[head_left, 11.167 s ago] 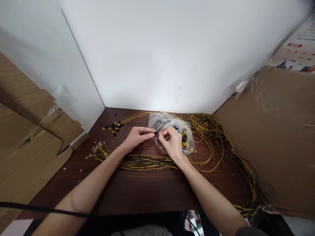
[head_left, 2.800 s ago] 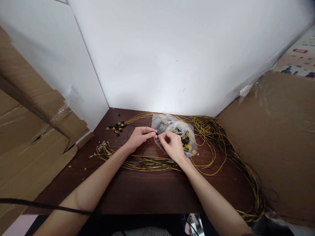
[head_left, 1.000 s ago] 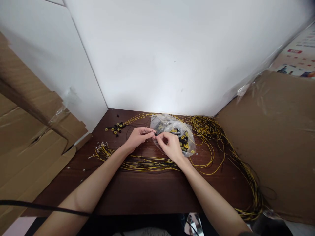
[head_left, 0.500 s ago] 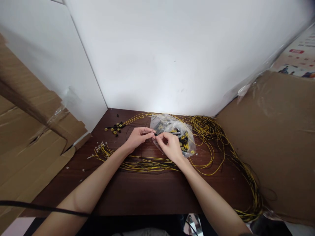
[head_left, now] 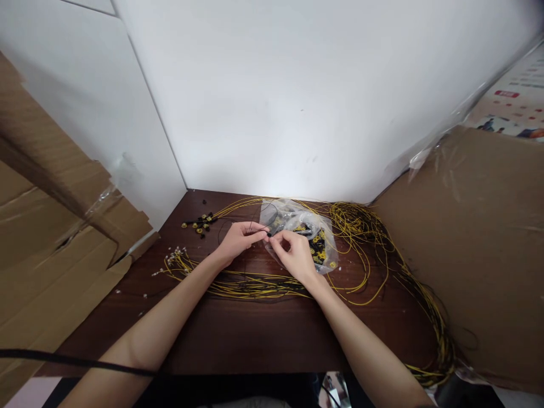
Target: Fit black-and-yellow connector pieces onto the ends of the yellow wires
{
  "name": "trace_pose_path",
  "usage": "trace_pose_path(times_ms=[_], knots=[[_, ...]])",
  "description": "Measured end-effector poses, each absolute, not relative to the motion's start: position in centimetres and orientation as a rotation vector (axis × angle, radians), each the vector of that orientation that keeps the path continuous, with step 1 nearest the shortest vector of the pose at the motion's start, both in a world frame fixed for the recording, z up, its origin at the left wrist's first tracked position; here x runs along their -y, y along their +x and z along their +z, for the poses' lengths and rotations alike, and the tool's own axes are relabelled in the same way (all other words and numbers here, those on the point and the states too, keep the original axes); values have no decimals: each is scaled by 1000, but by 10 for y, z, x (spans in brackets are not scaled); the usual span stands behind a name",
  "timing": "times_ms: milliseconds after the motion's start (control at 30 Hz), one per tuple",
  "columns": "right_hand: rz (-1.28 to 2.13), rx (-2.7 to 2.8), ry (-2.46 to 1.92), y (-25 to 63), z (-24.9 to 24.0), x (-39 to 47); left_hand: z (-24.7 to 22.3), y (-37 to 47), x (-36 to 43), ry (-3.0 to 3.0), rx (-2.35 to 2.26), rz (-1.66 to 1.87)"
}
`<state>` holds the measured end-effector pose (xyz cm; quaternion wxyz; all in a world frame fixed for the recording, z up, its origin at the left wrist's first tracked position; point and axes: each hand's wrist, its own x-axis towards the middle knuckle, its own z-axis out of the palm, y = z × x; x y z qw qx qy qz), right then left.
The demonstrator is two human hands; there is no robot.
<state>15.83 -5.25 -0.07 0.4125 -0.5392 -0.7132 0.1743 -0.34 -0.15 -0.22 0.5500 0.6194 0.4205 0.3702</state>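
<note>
My left hand (head_left: 240,239) pinches a small black part (head_left: 268,234) between thumb and fingertips, above the table's middle. A thin black wire (head_left: 254,212) loops up from those fingers. From the right, my right hand (head_left: 294,249) meets it, thumb and forefinger pinched close to the same part; whether they grip the part or the wire is too small to tell. Behind and beside my right hand lies a clear plastic bag (head_left: 267,211) with black and yellow pieces (head_left: 318,249). Under both forearms runs a bundle of yellow and black wires (head_left: 259,286) with white ends at the left.
Several black and yellow pieces (head_left: 199,222) lie at the back left, joined to yellow wires. A tangled wire coil (head_left: 355,218) continues down the right side. Cardboard (head_left: 467,243) stands at the right, more cardboard (head_left: 55,255) at the left. A black cable (head_left: 76,358) crosses my left forearm.
The hands hold nearly the same pose, fingertips together at the small black part. The whole view has shifted very slightly.
</note>
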Motion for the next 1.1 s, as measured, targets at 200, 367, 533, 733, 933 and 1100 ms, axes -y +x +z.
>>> trace_pose_path(times_ms=[200,367,533,733,933,1100], knots=[[428,1798,-1368,158,-1,53,-2,-3,2,1464,-986,873],[419,1796,-1374,158,-2,52,-1,-3,2,1500,-1008,873],[403,1791,-1394,159,-4,51,-4,-3,1,1579,-969,911],[401,1762,-1406,159,-4,51,-4,-3,2,1560,-1022,895],[420,1735,-1413,159,-1,51,-5,-2,3,1532,-1024,923],[451,1680,-1368,159,-3,51,-7,-4,1,1519,-1024,923]])
